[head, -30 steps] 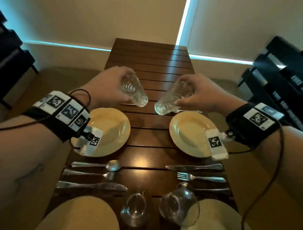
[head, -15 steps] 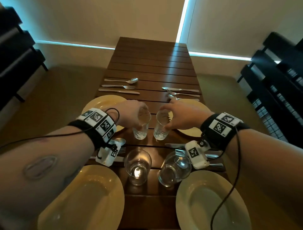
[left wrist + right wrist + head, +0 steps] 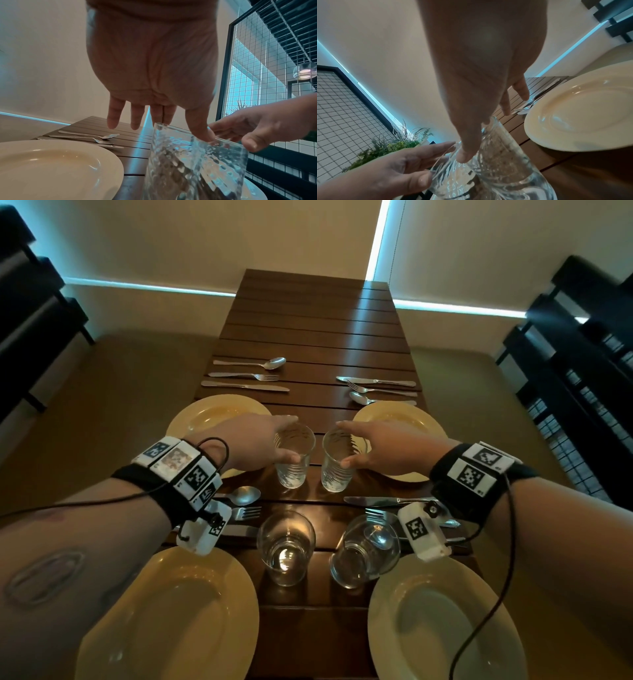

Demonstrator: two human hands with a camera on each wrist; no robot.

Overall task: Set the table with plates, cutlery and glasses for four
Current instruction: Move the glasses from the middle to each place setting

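left hand [image 3: 255, 441] | fingers now straightened off left glass [image 3: 294, 460] | right hand [image 3: 387, 451] likewise off right glass [image 3: 337, 462] | both glasses upright between the far plates [image 3: 205, 414]

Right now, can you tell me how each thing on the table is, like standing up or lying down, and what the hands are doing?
Left textured glass: upright on the table, empty.
Right textured glass: upright, empty.
Left hand: fingers straight, thumb touching its glass.
Right hand: fingers straight, thumb touching its glass.
Near left smooth glass: upright, empty.
Near right smooth glass: looks tilted.
Four plates: flat, empty.
Cutlery: lying flat.
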